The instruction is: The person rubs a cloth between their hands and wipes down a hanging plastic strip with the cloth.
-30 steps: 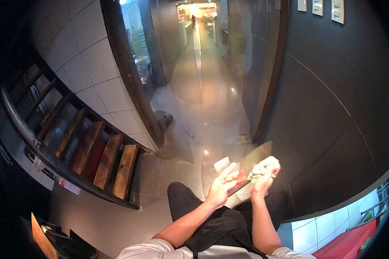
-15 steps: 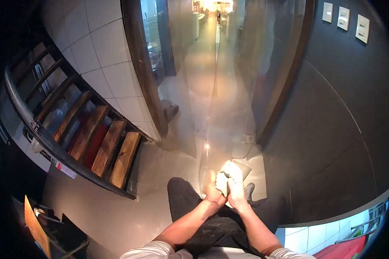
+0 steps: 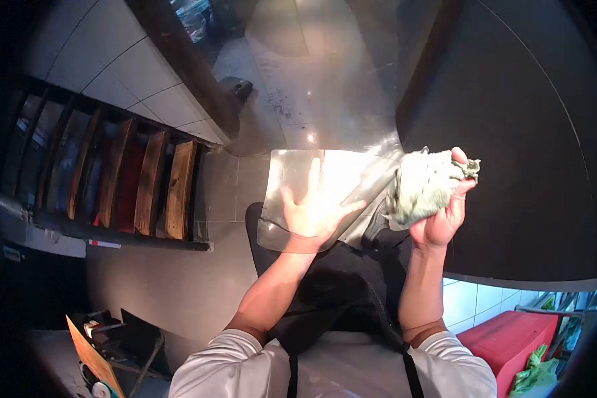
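White short-sleeved shirt (image 3: 245, 371); black apron (image 3: 335, 288), narrow black straps (image 3: 294, 378).

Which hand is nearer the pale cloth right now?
Right. The right hand holds the pale cloth; the left hand is spread open to the cloth's left, not touching it.

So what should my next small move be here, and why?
Probably draw the cloth in your right hand leftward across the clear sheet: your left hand is spread against it, seemingly backing it, while the cloth is bunched at its right side.
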A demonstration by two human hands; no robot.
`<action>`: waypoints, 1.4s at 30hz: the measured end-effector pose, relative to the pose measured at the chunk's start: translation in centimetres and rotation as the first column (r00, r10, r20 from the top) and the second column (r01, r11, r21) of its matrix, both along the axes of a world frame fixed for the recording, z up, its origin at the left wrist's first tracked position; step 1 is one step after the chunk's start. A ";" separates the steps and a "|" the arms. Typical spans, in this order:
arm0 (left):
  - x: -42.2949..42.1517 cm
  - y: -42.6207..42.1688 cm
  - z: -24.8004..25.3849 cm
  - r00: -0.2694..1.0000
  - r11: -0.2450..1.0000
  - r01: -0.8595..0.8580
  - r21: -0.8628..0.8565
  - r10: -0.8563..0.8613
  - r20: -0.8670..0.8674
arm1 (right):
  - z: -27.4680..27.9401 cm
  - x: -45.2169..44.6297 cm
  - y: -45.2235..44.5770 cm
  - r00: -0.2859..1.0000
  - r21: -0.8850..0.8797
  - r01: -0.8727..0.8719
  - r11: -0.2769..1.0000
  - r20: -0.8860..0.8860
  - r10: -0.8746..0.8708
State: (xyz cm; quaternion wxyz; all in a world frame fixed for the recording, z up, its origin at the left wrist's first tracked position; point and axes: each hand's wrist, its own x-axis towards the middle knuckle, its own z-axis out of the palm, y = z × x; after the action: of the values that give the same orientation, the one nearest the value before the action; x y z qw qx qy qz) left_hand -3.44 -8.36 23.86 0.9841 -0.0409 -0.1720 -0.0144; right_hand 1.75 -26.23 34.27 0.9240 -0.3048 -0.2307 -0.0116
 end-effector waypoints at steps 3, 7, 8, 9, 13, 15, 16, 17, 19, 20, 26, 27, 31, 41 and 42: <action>0.3 -0.8 2.3 0.954 0.967 0.106 -0.230 -0.164 -0.249 | 0.0 -1.8 0.2 0.943 -0.565 0.330 0.756 0.233 -0.237; 1.4 -1.2 -0.9 1.000 0.916 -0.002 0.401 0.008 -0.014 | -5.9 -4.8 6.1 0.706 -0.756 0.627 0.188 0.653 0.273; 1.5 -1.8 0.0 0.997 0.960 0.044 0.275 -0.059 0.047 | -6.3 -5.5 6.8 0.749 -0.774 0.601 0.200 0.632 0.198; 1.3 -2.0 -0.1 0.996 0.959 0.048 0.281 -0.067 0.056 | -6.6 -6.0 7.0 0.784 -0.787 0.578 0.217 0.609 0.121; 0.1 -2.4 1.1 0.973 0.878 -0.040 0.477 0.143 -0.183 | -8.8 -2.0 5.7 0.692 -0.693 0.720 0.024 0.715 -0.100; -0.4 -3.1 2.5 0.982 0.899 -0.025 0.438 0.103 -0.156 | -10.3 3.2 4.1 0.691 -0.714 0.700 0.025 0.667 -0.279; -0.4 -3.4 2.8 0.991 0.832 -0.036 0.553 0.101 -0.088 | -9.8 3.0 4.2 0.815 -0.805 0.551 0.219 0.463 -0.349; 0.0 -3.6 2.7 0.982 0.824 -0.088 0.559 0.167 -0.092 | -9.0 2.6 4.6 0.900 -0.825 0.383 0.416 0.231 -0.369; 1.4 -4.0 2.3 0.953 0.803 -0.192 0.565 0.289 -0.087 | -9.5 0.0 6.4 0.857 -0.738 0.504 0.448 0.364 -0.365; 1.4 -3.2 1.2 0.958 0.841 -0.152 0.519 0.254 -0.131 | -9.7 -1.2 7.2 0.828 -0.688 0.559 0.463 0.428 -0.363; 1.2 -2.6 1.8 0.976 0.951 -0.030 0.307 0.094 -0.197 | -11.1 0.5 5.6 0.837 -0.801 0.547 0.245 0.524 -0.155; 1.1 -2.8 1.7 0.981 0.923 -0.024 0.385 0.096 -0.170 | -12.1 3.1 5.0 0.875 -0.837 0.480 0.264 0.437 -0.208; 2.9 -1.0 -2.8 0.915 0.639 -0.129 0.758 0.372 -0.158 | -10.8 0.7 9.3 0.821 -0.787 0.566 -0.245 0.566 0.080; 1.8 -3.3 1.4 0.941 0.724 -0.087 0.684 0.284 -0.181 | -8.2 1.5 7.8 0.870 -0.868 0.493 0.060 0.492 -0.026; 2.3 -3.0 1.7 0.949 0.791 -0.071 0.607 0.241 -0.203 | -7.8 -0.1 8.8 0.834 -0.838 0.544 0.039 0.535 -0.131</action>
State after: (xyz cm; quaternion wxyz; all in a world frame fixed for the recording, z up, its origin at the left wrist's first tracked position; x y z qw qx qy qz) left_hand -1.13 -11.38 25.61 0.9591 0.2811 -0.0260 0.0201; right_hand 1.60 -17.40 26.50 0.4118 -0.8688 -0.2434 -0.1282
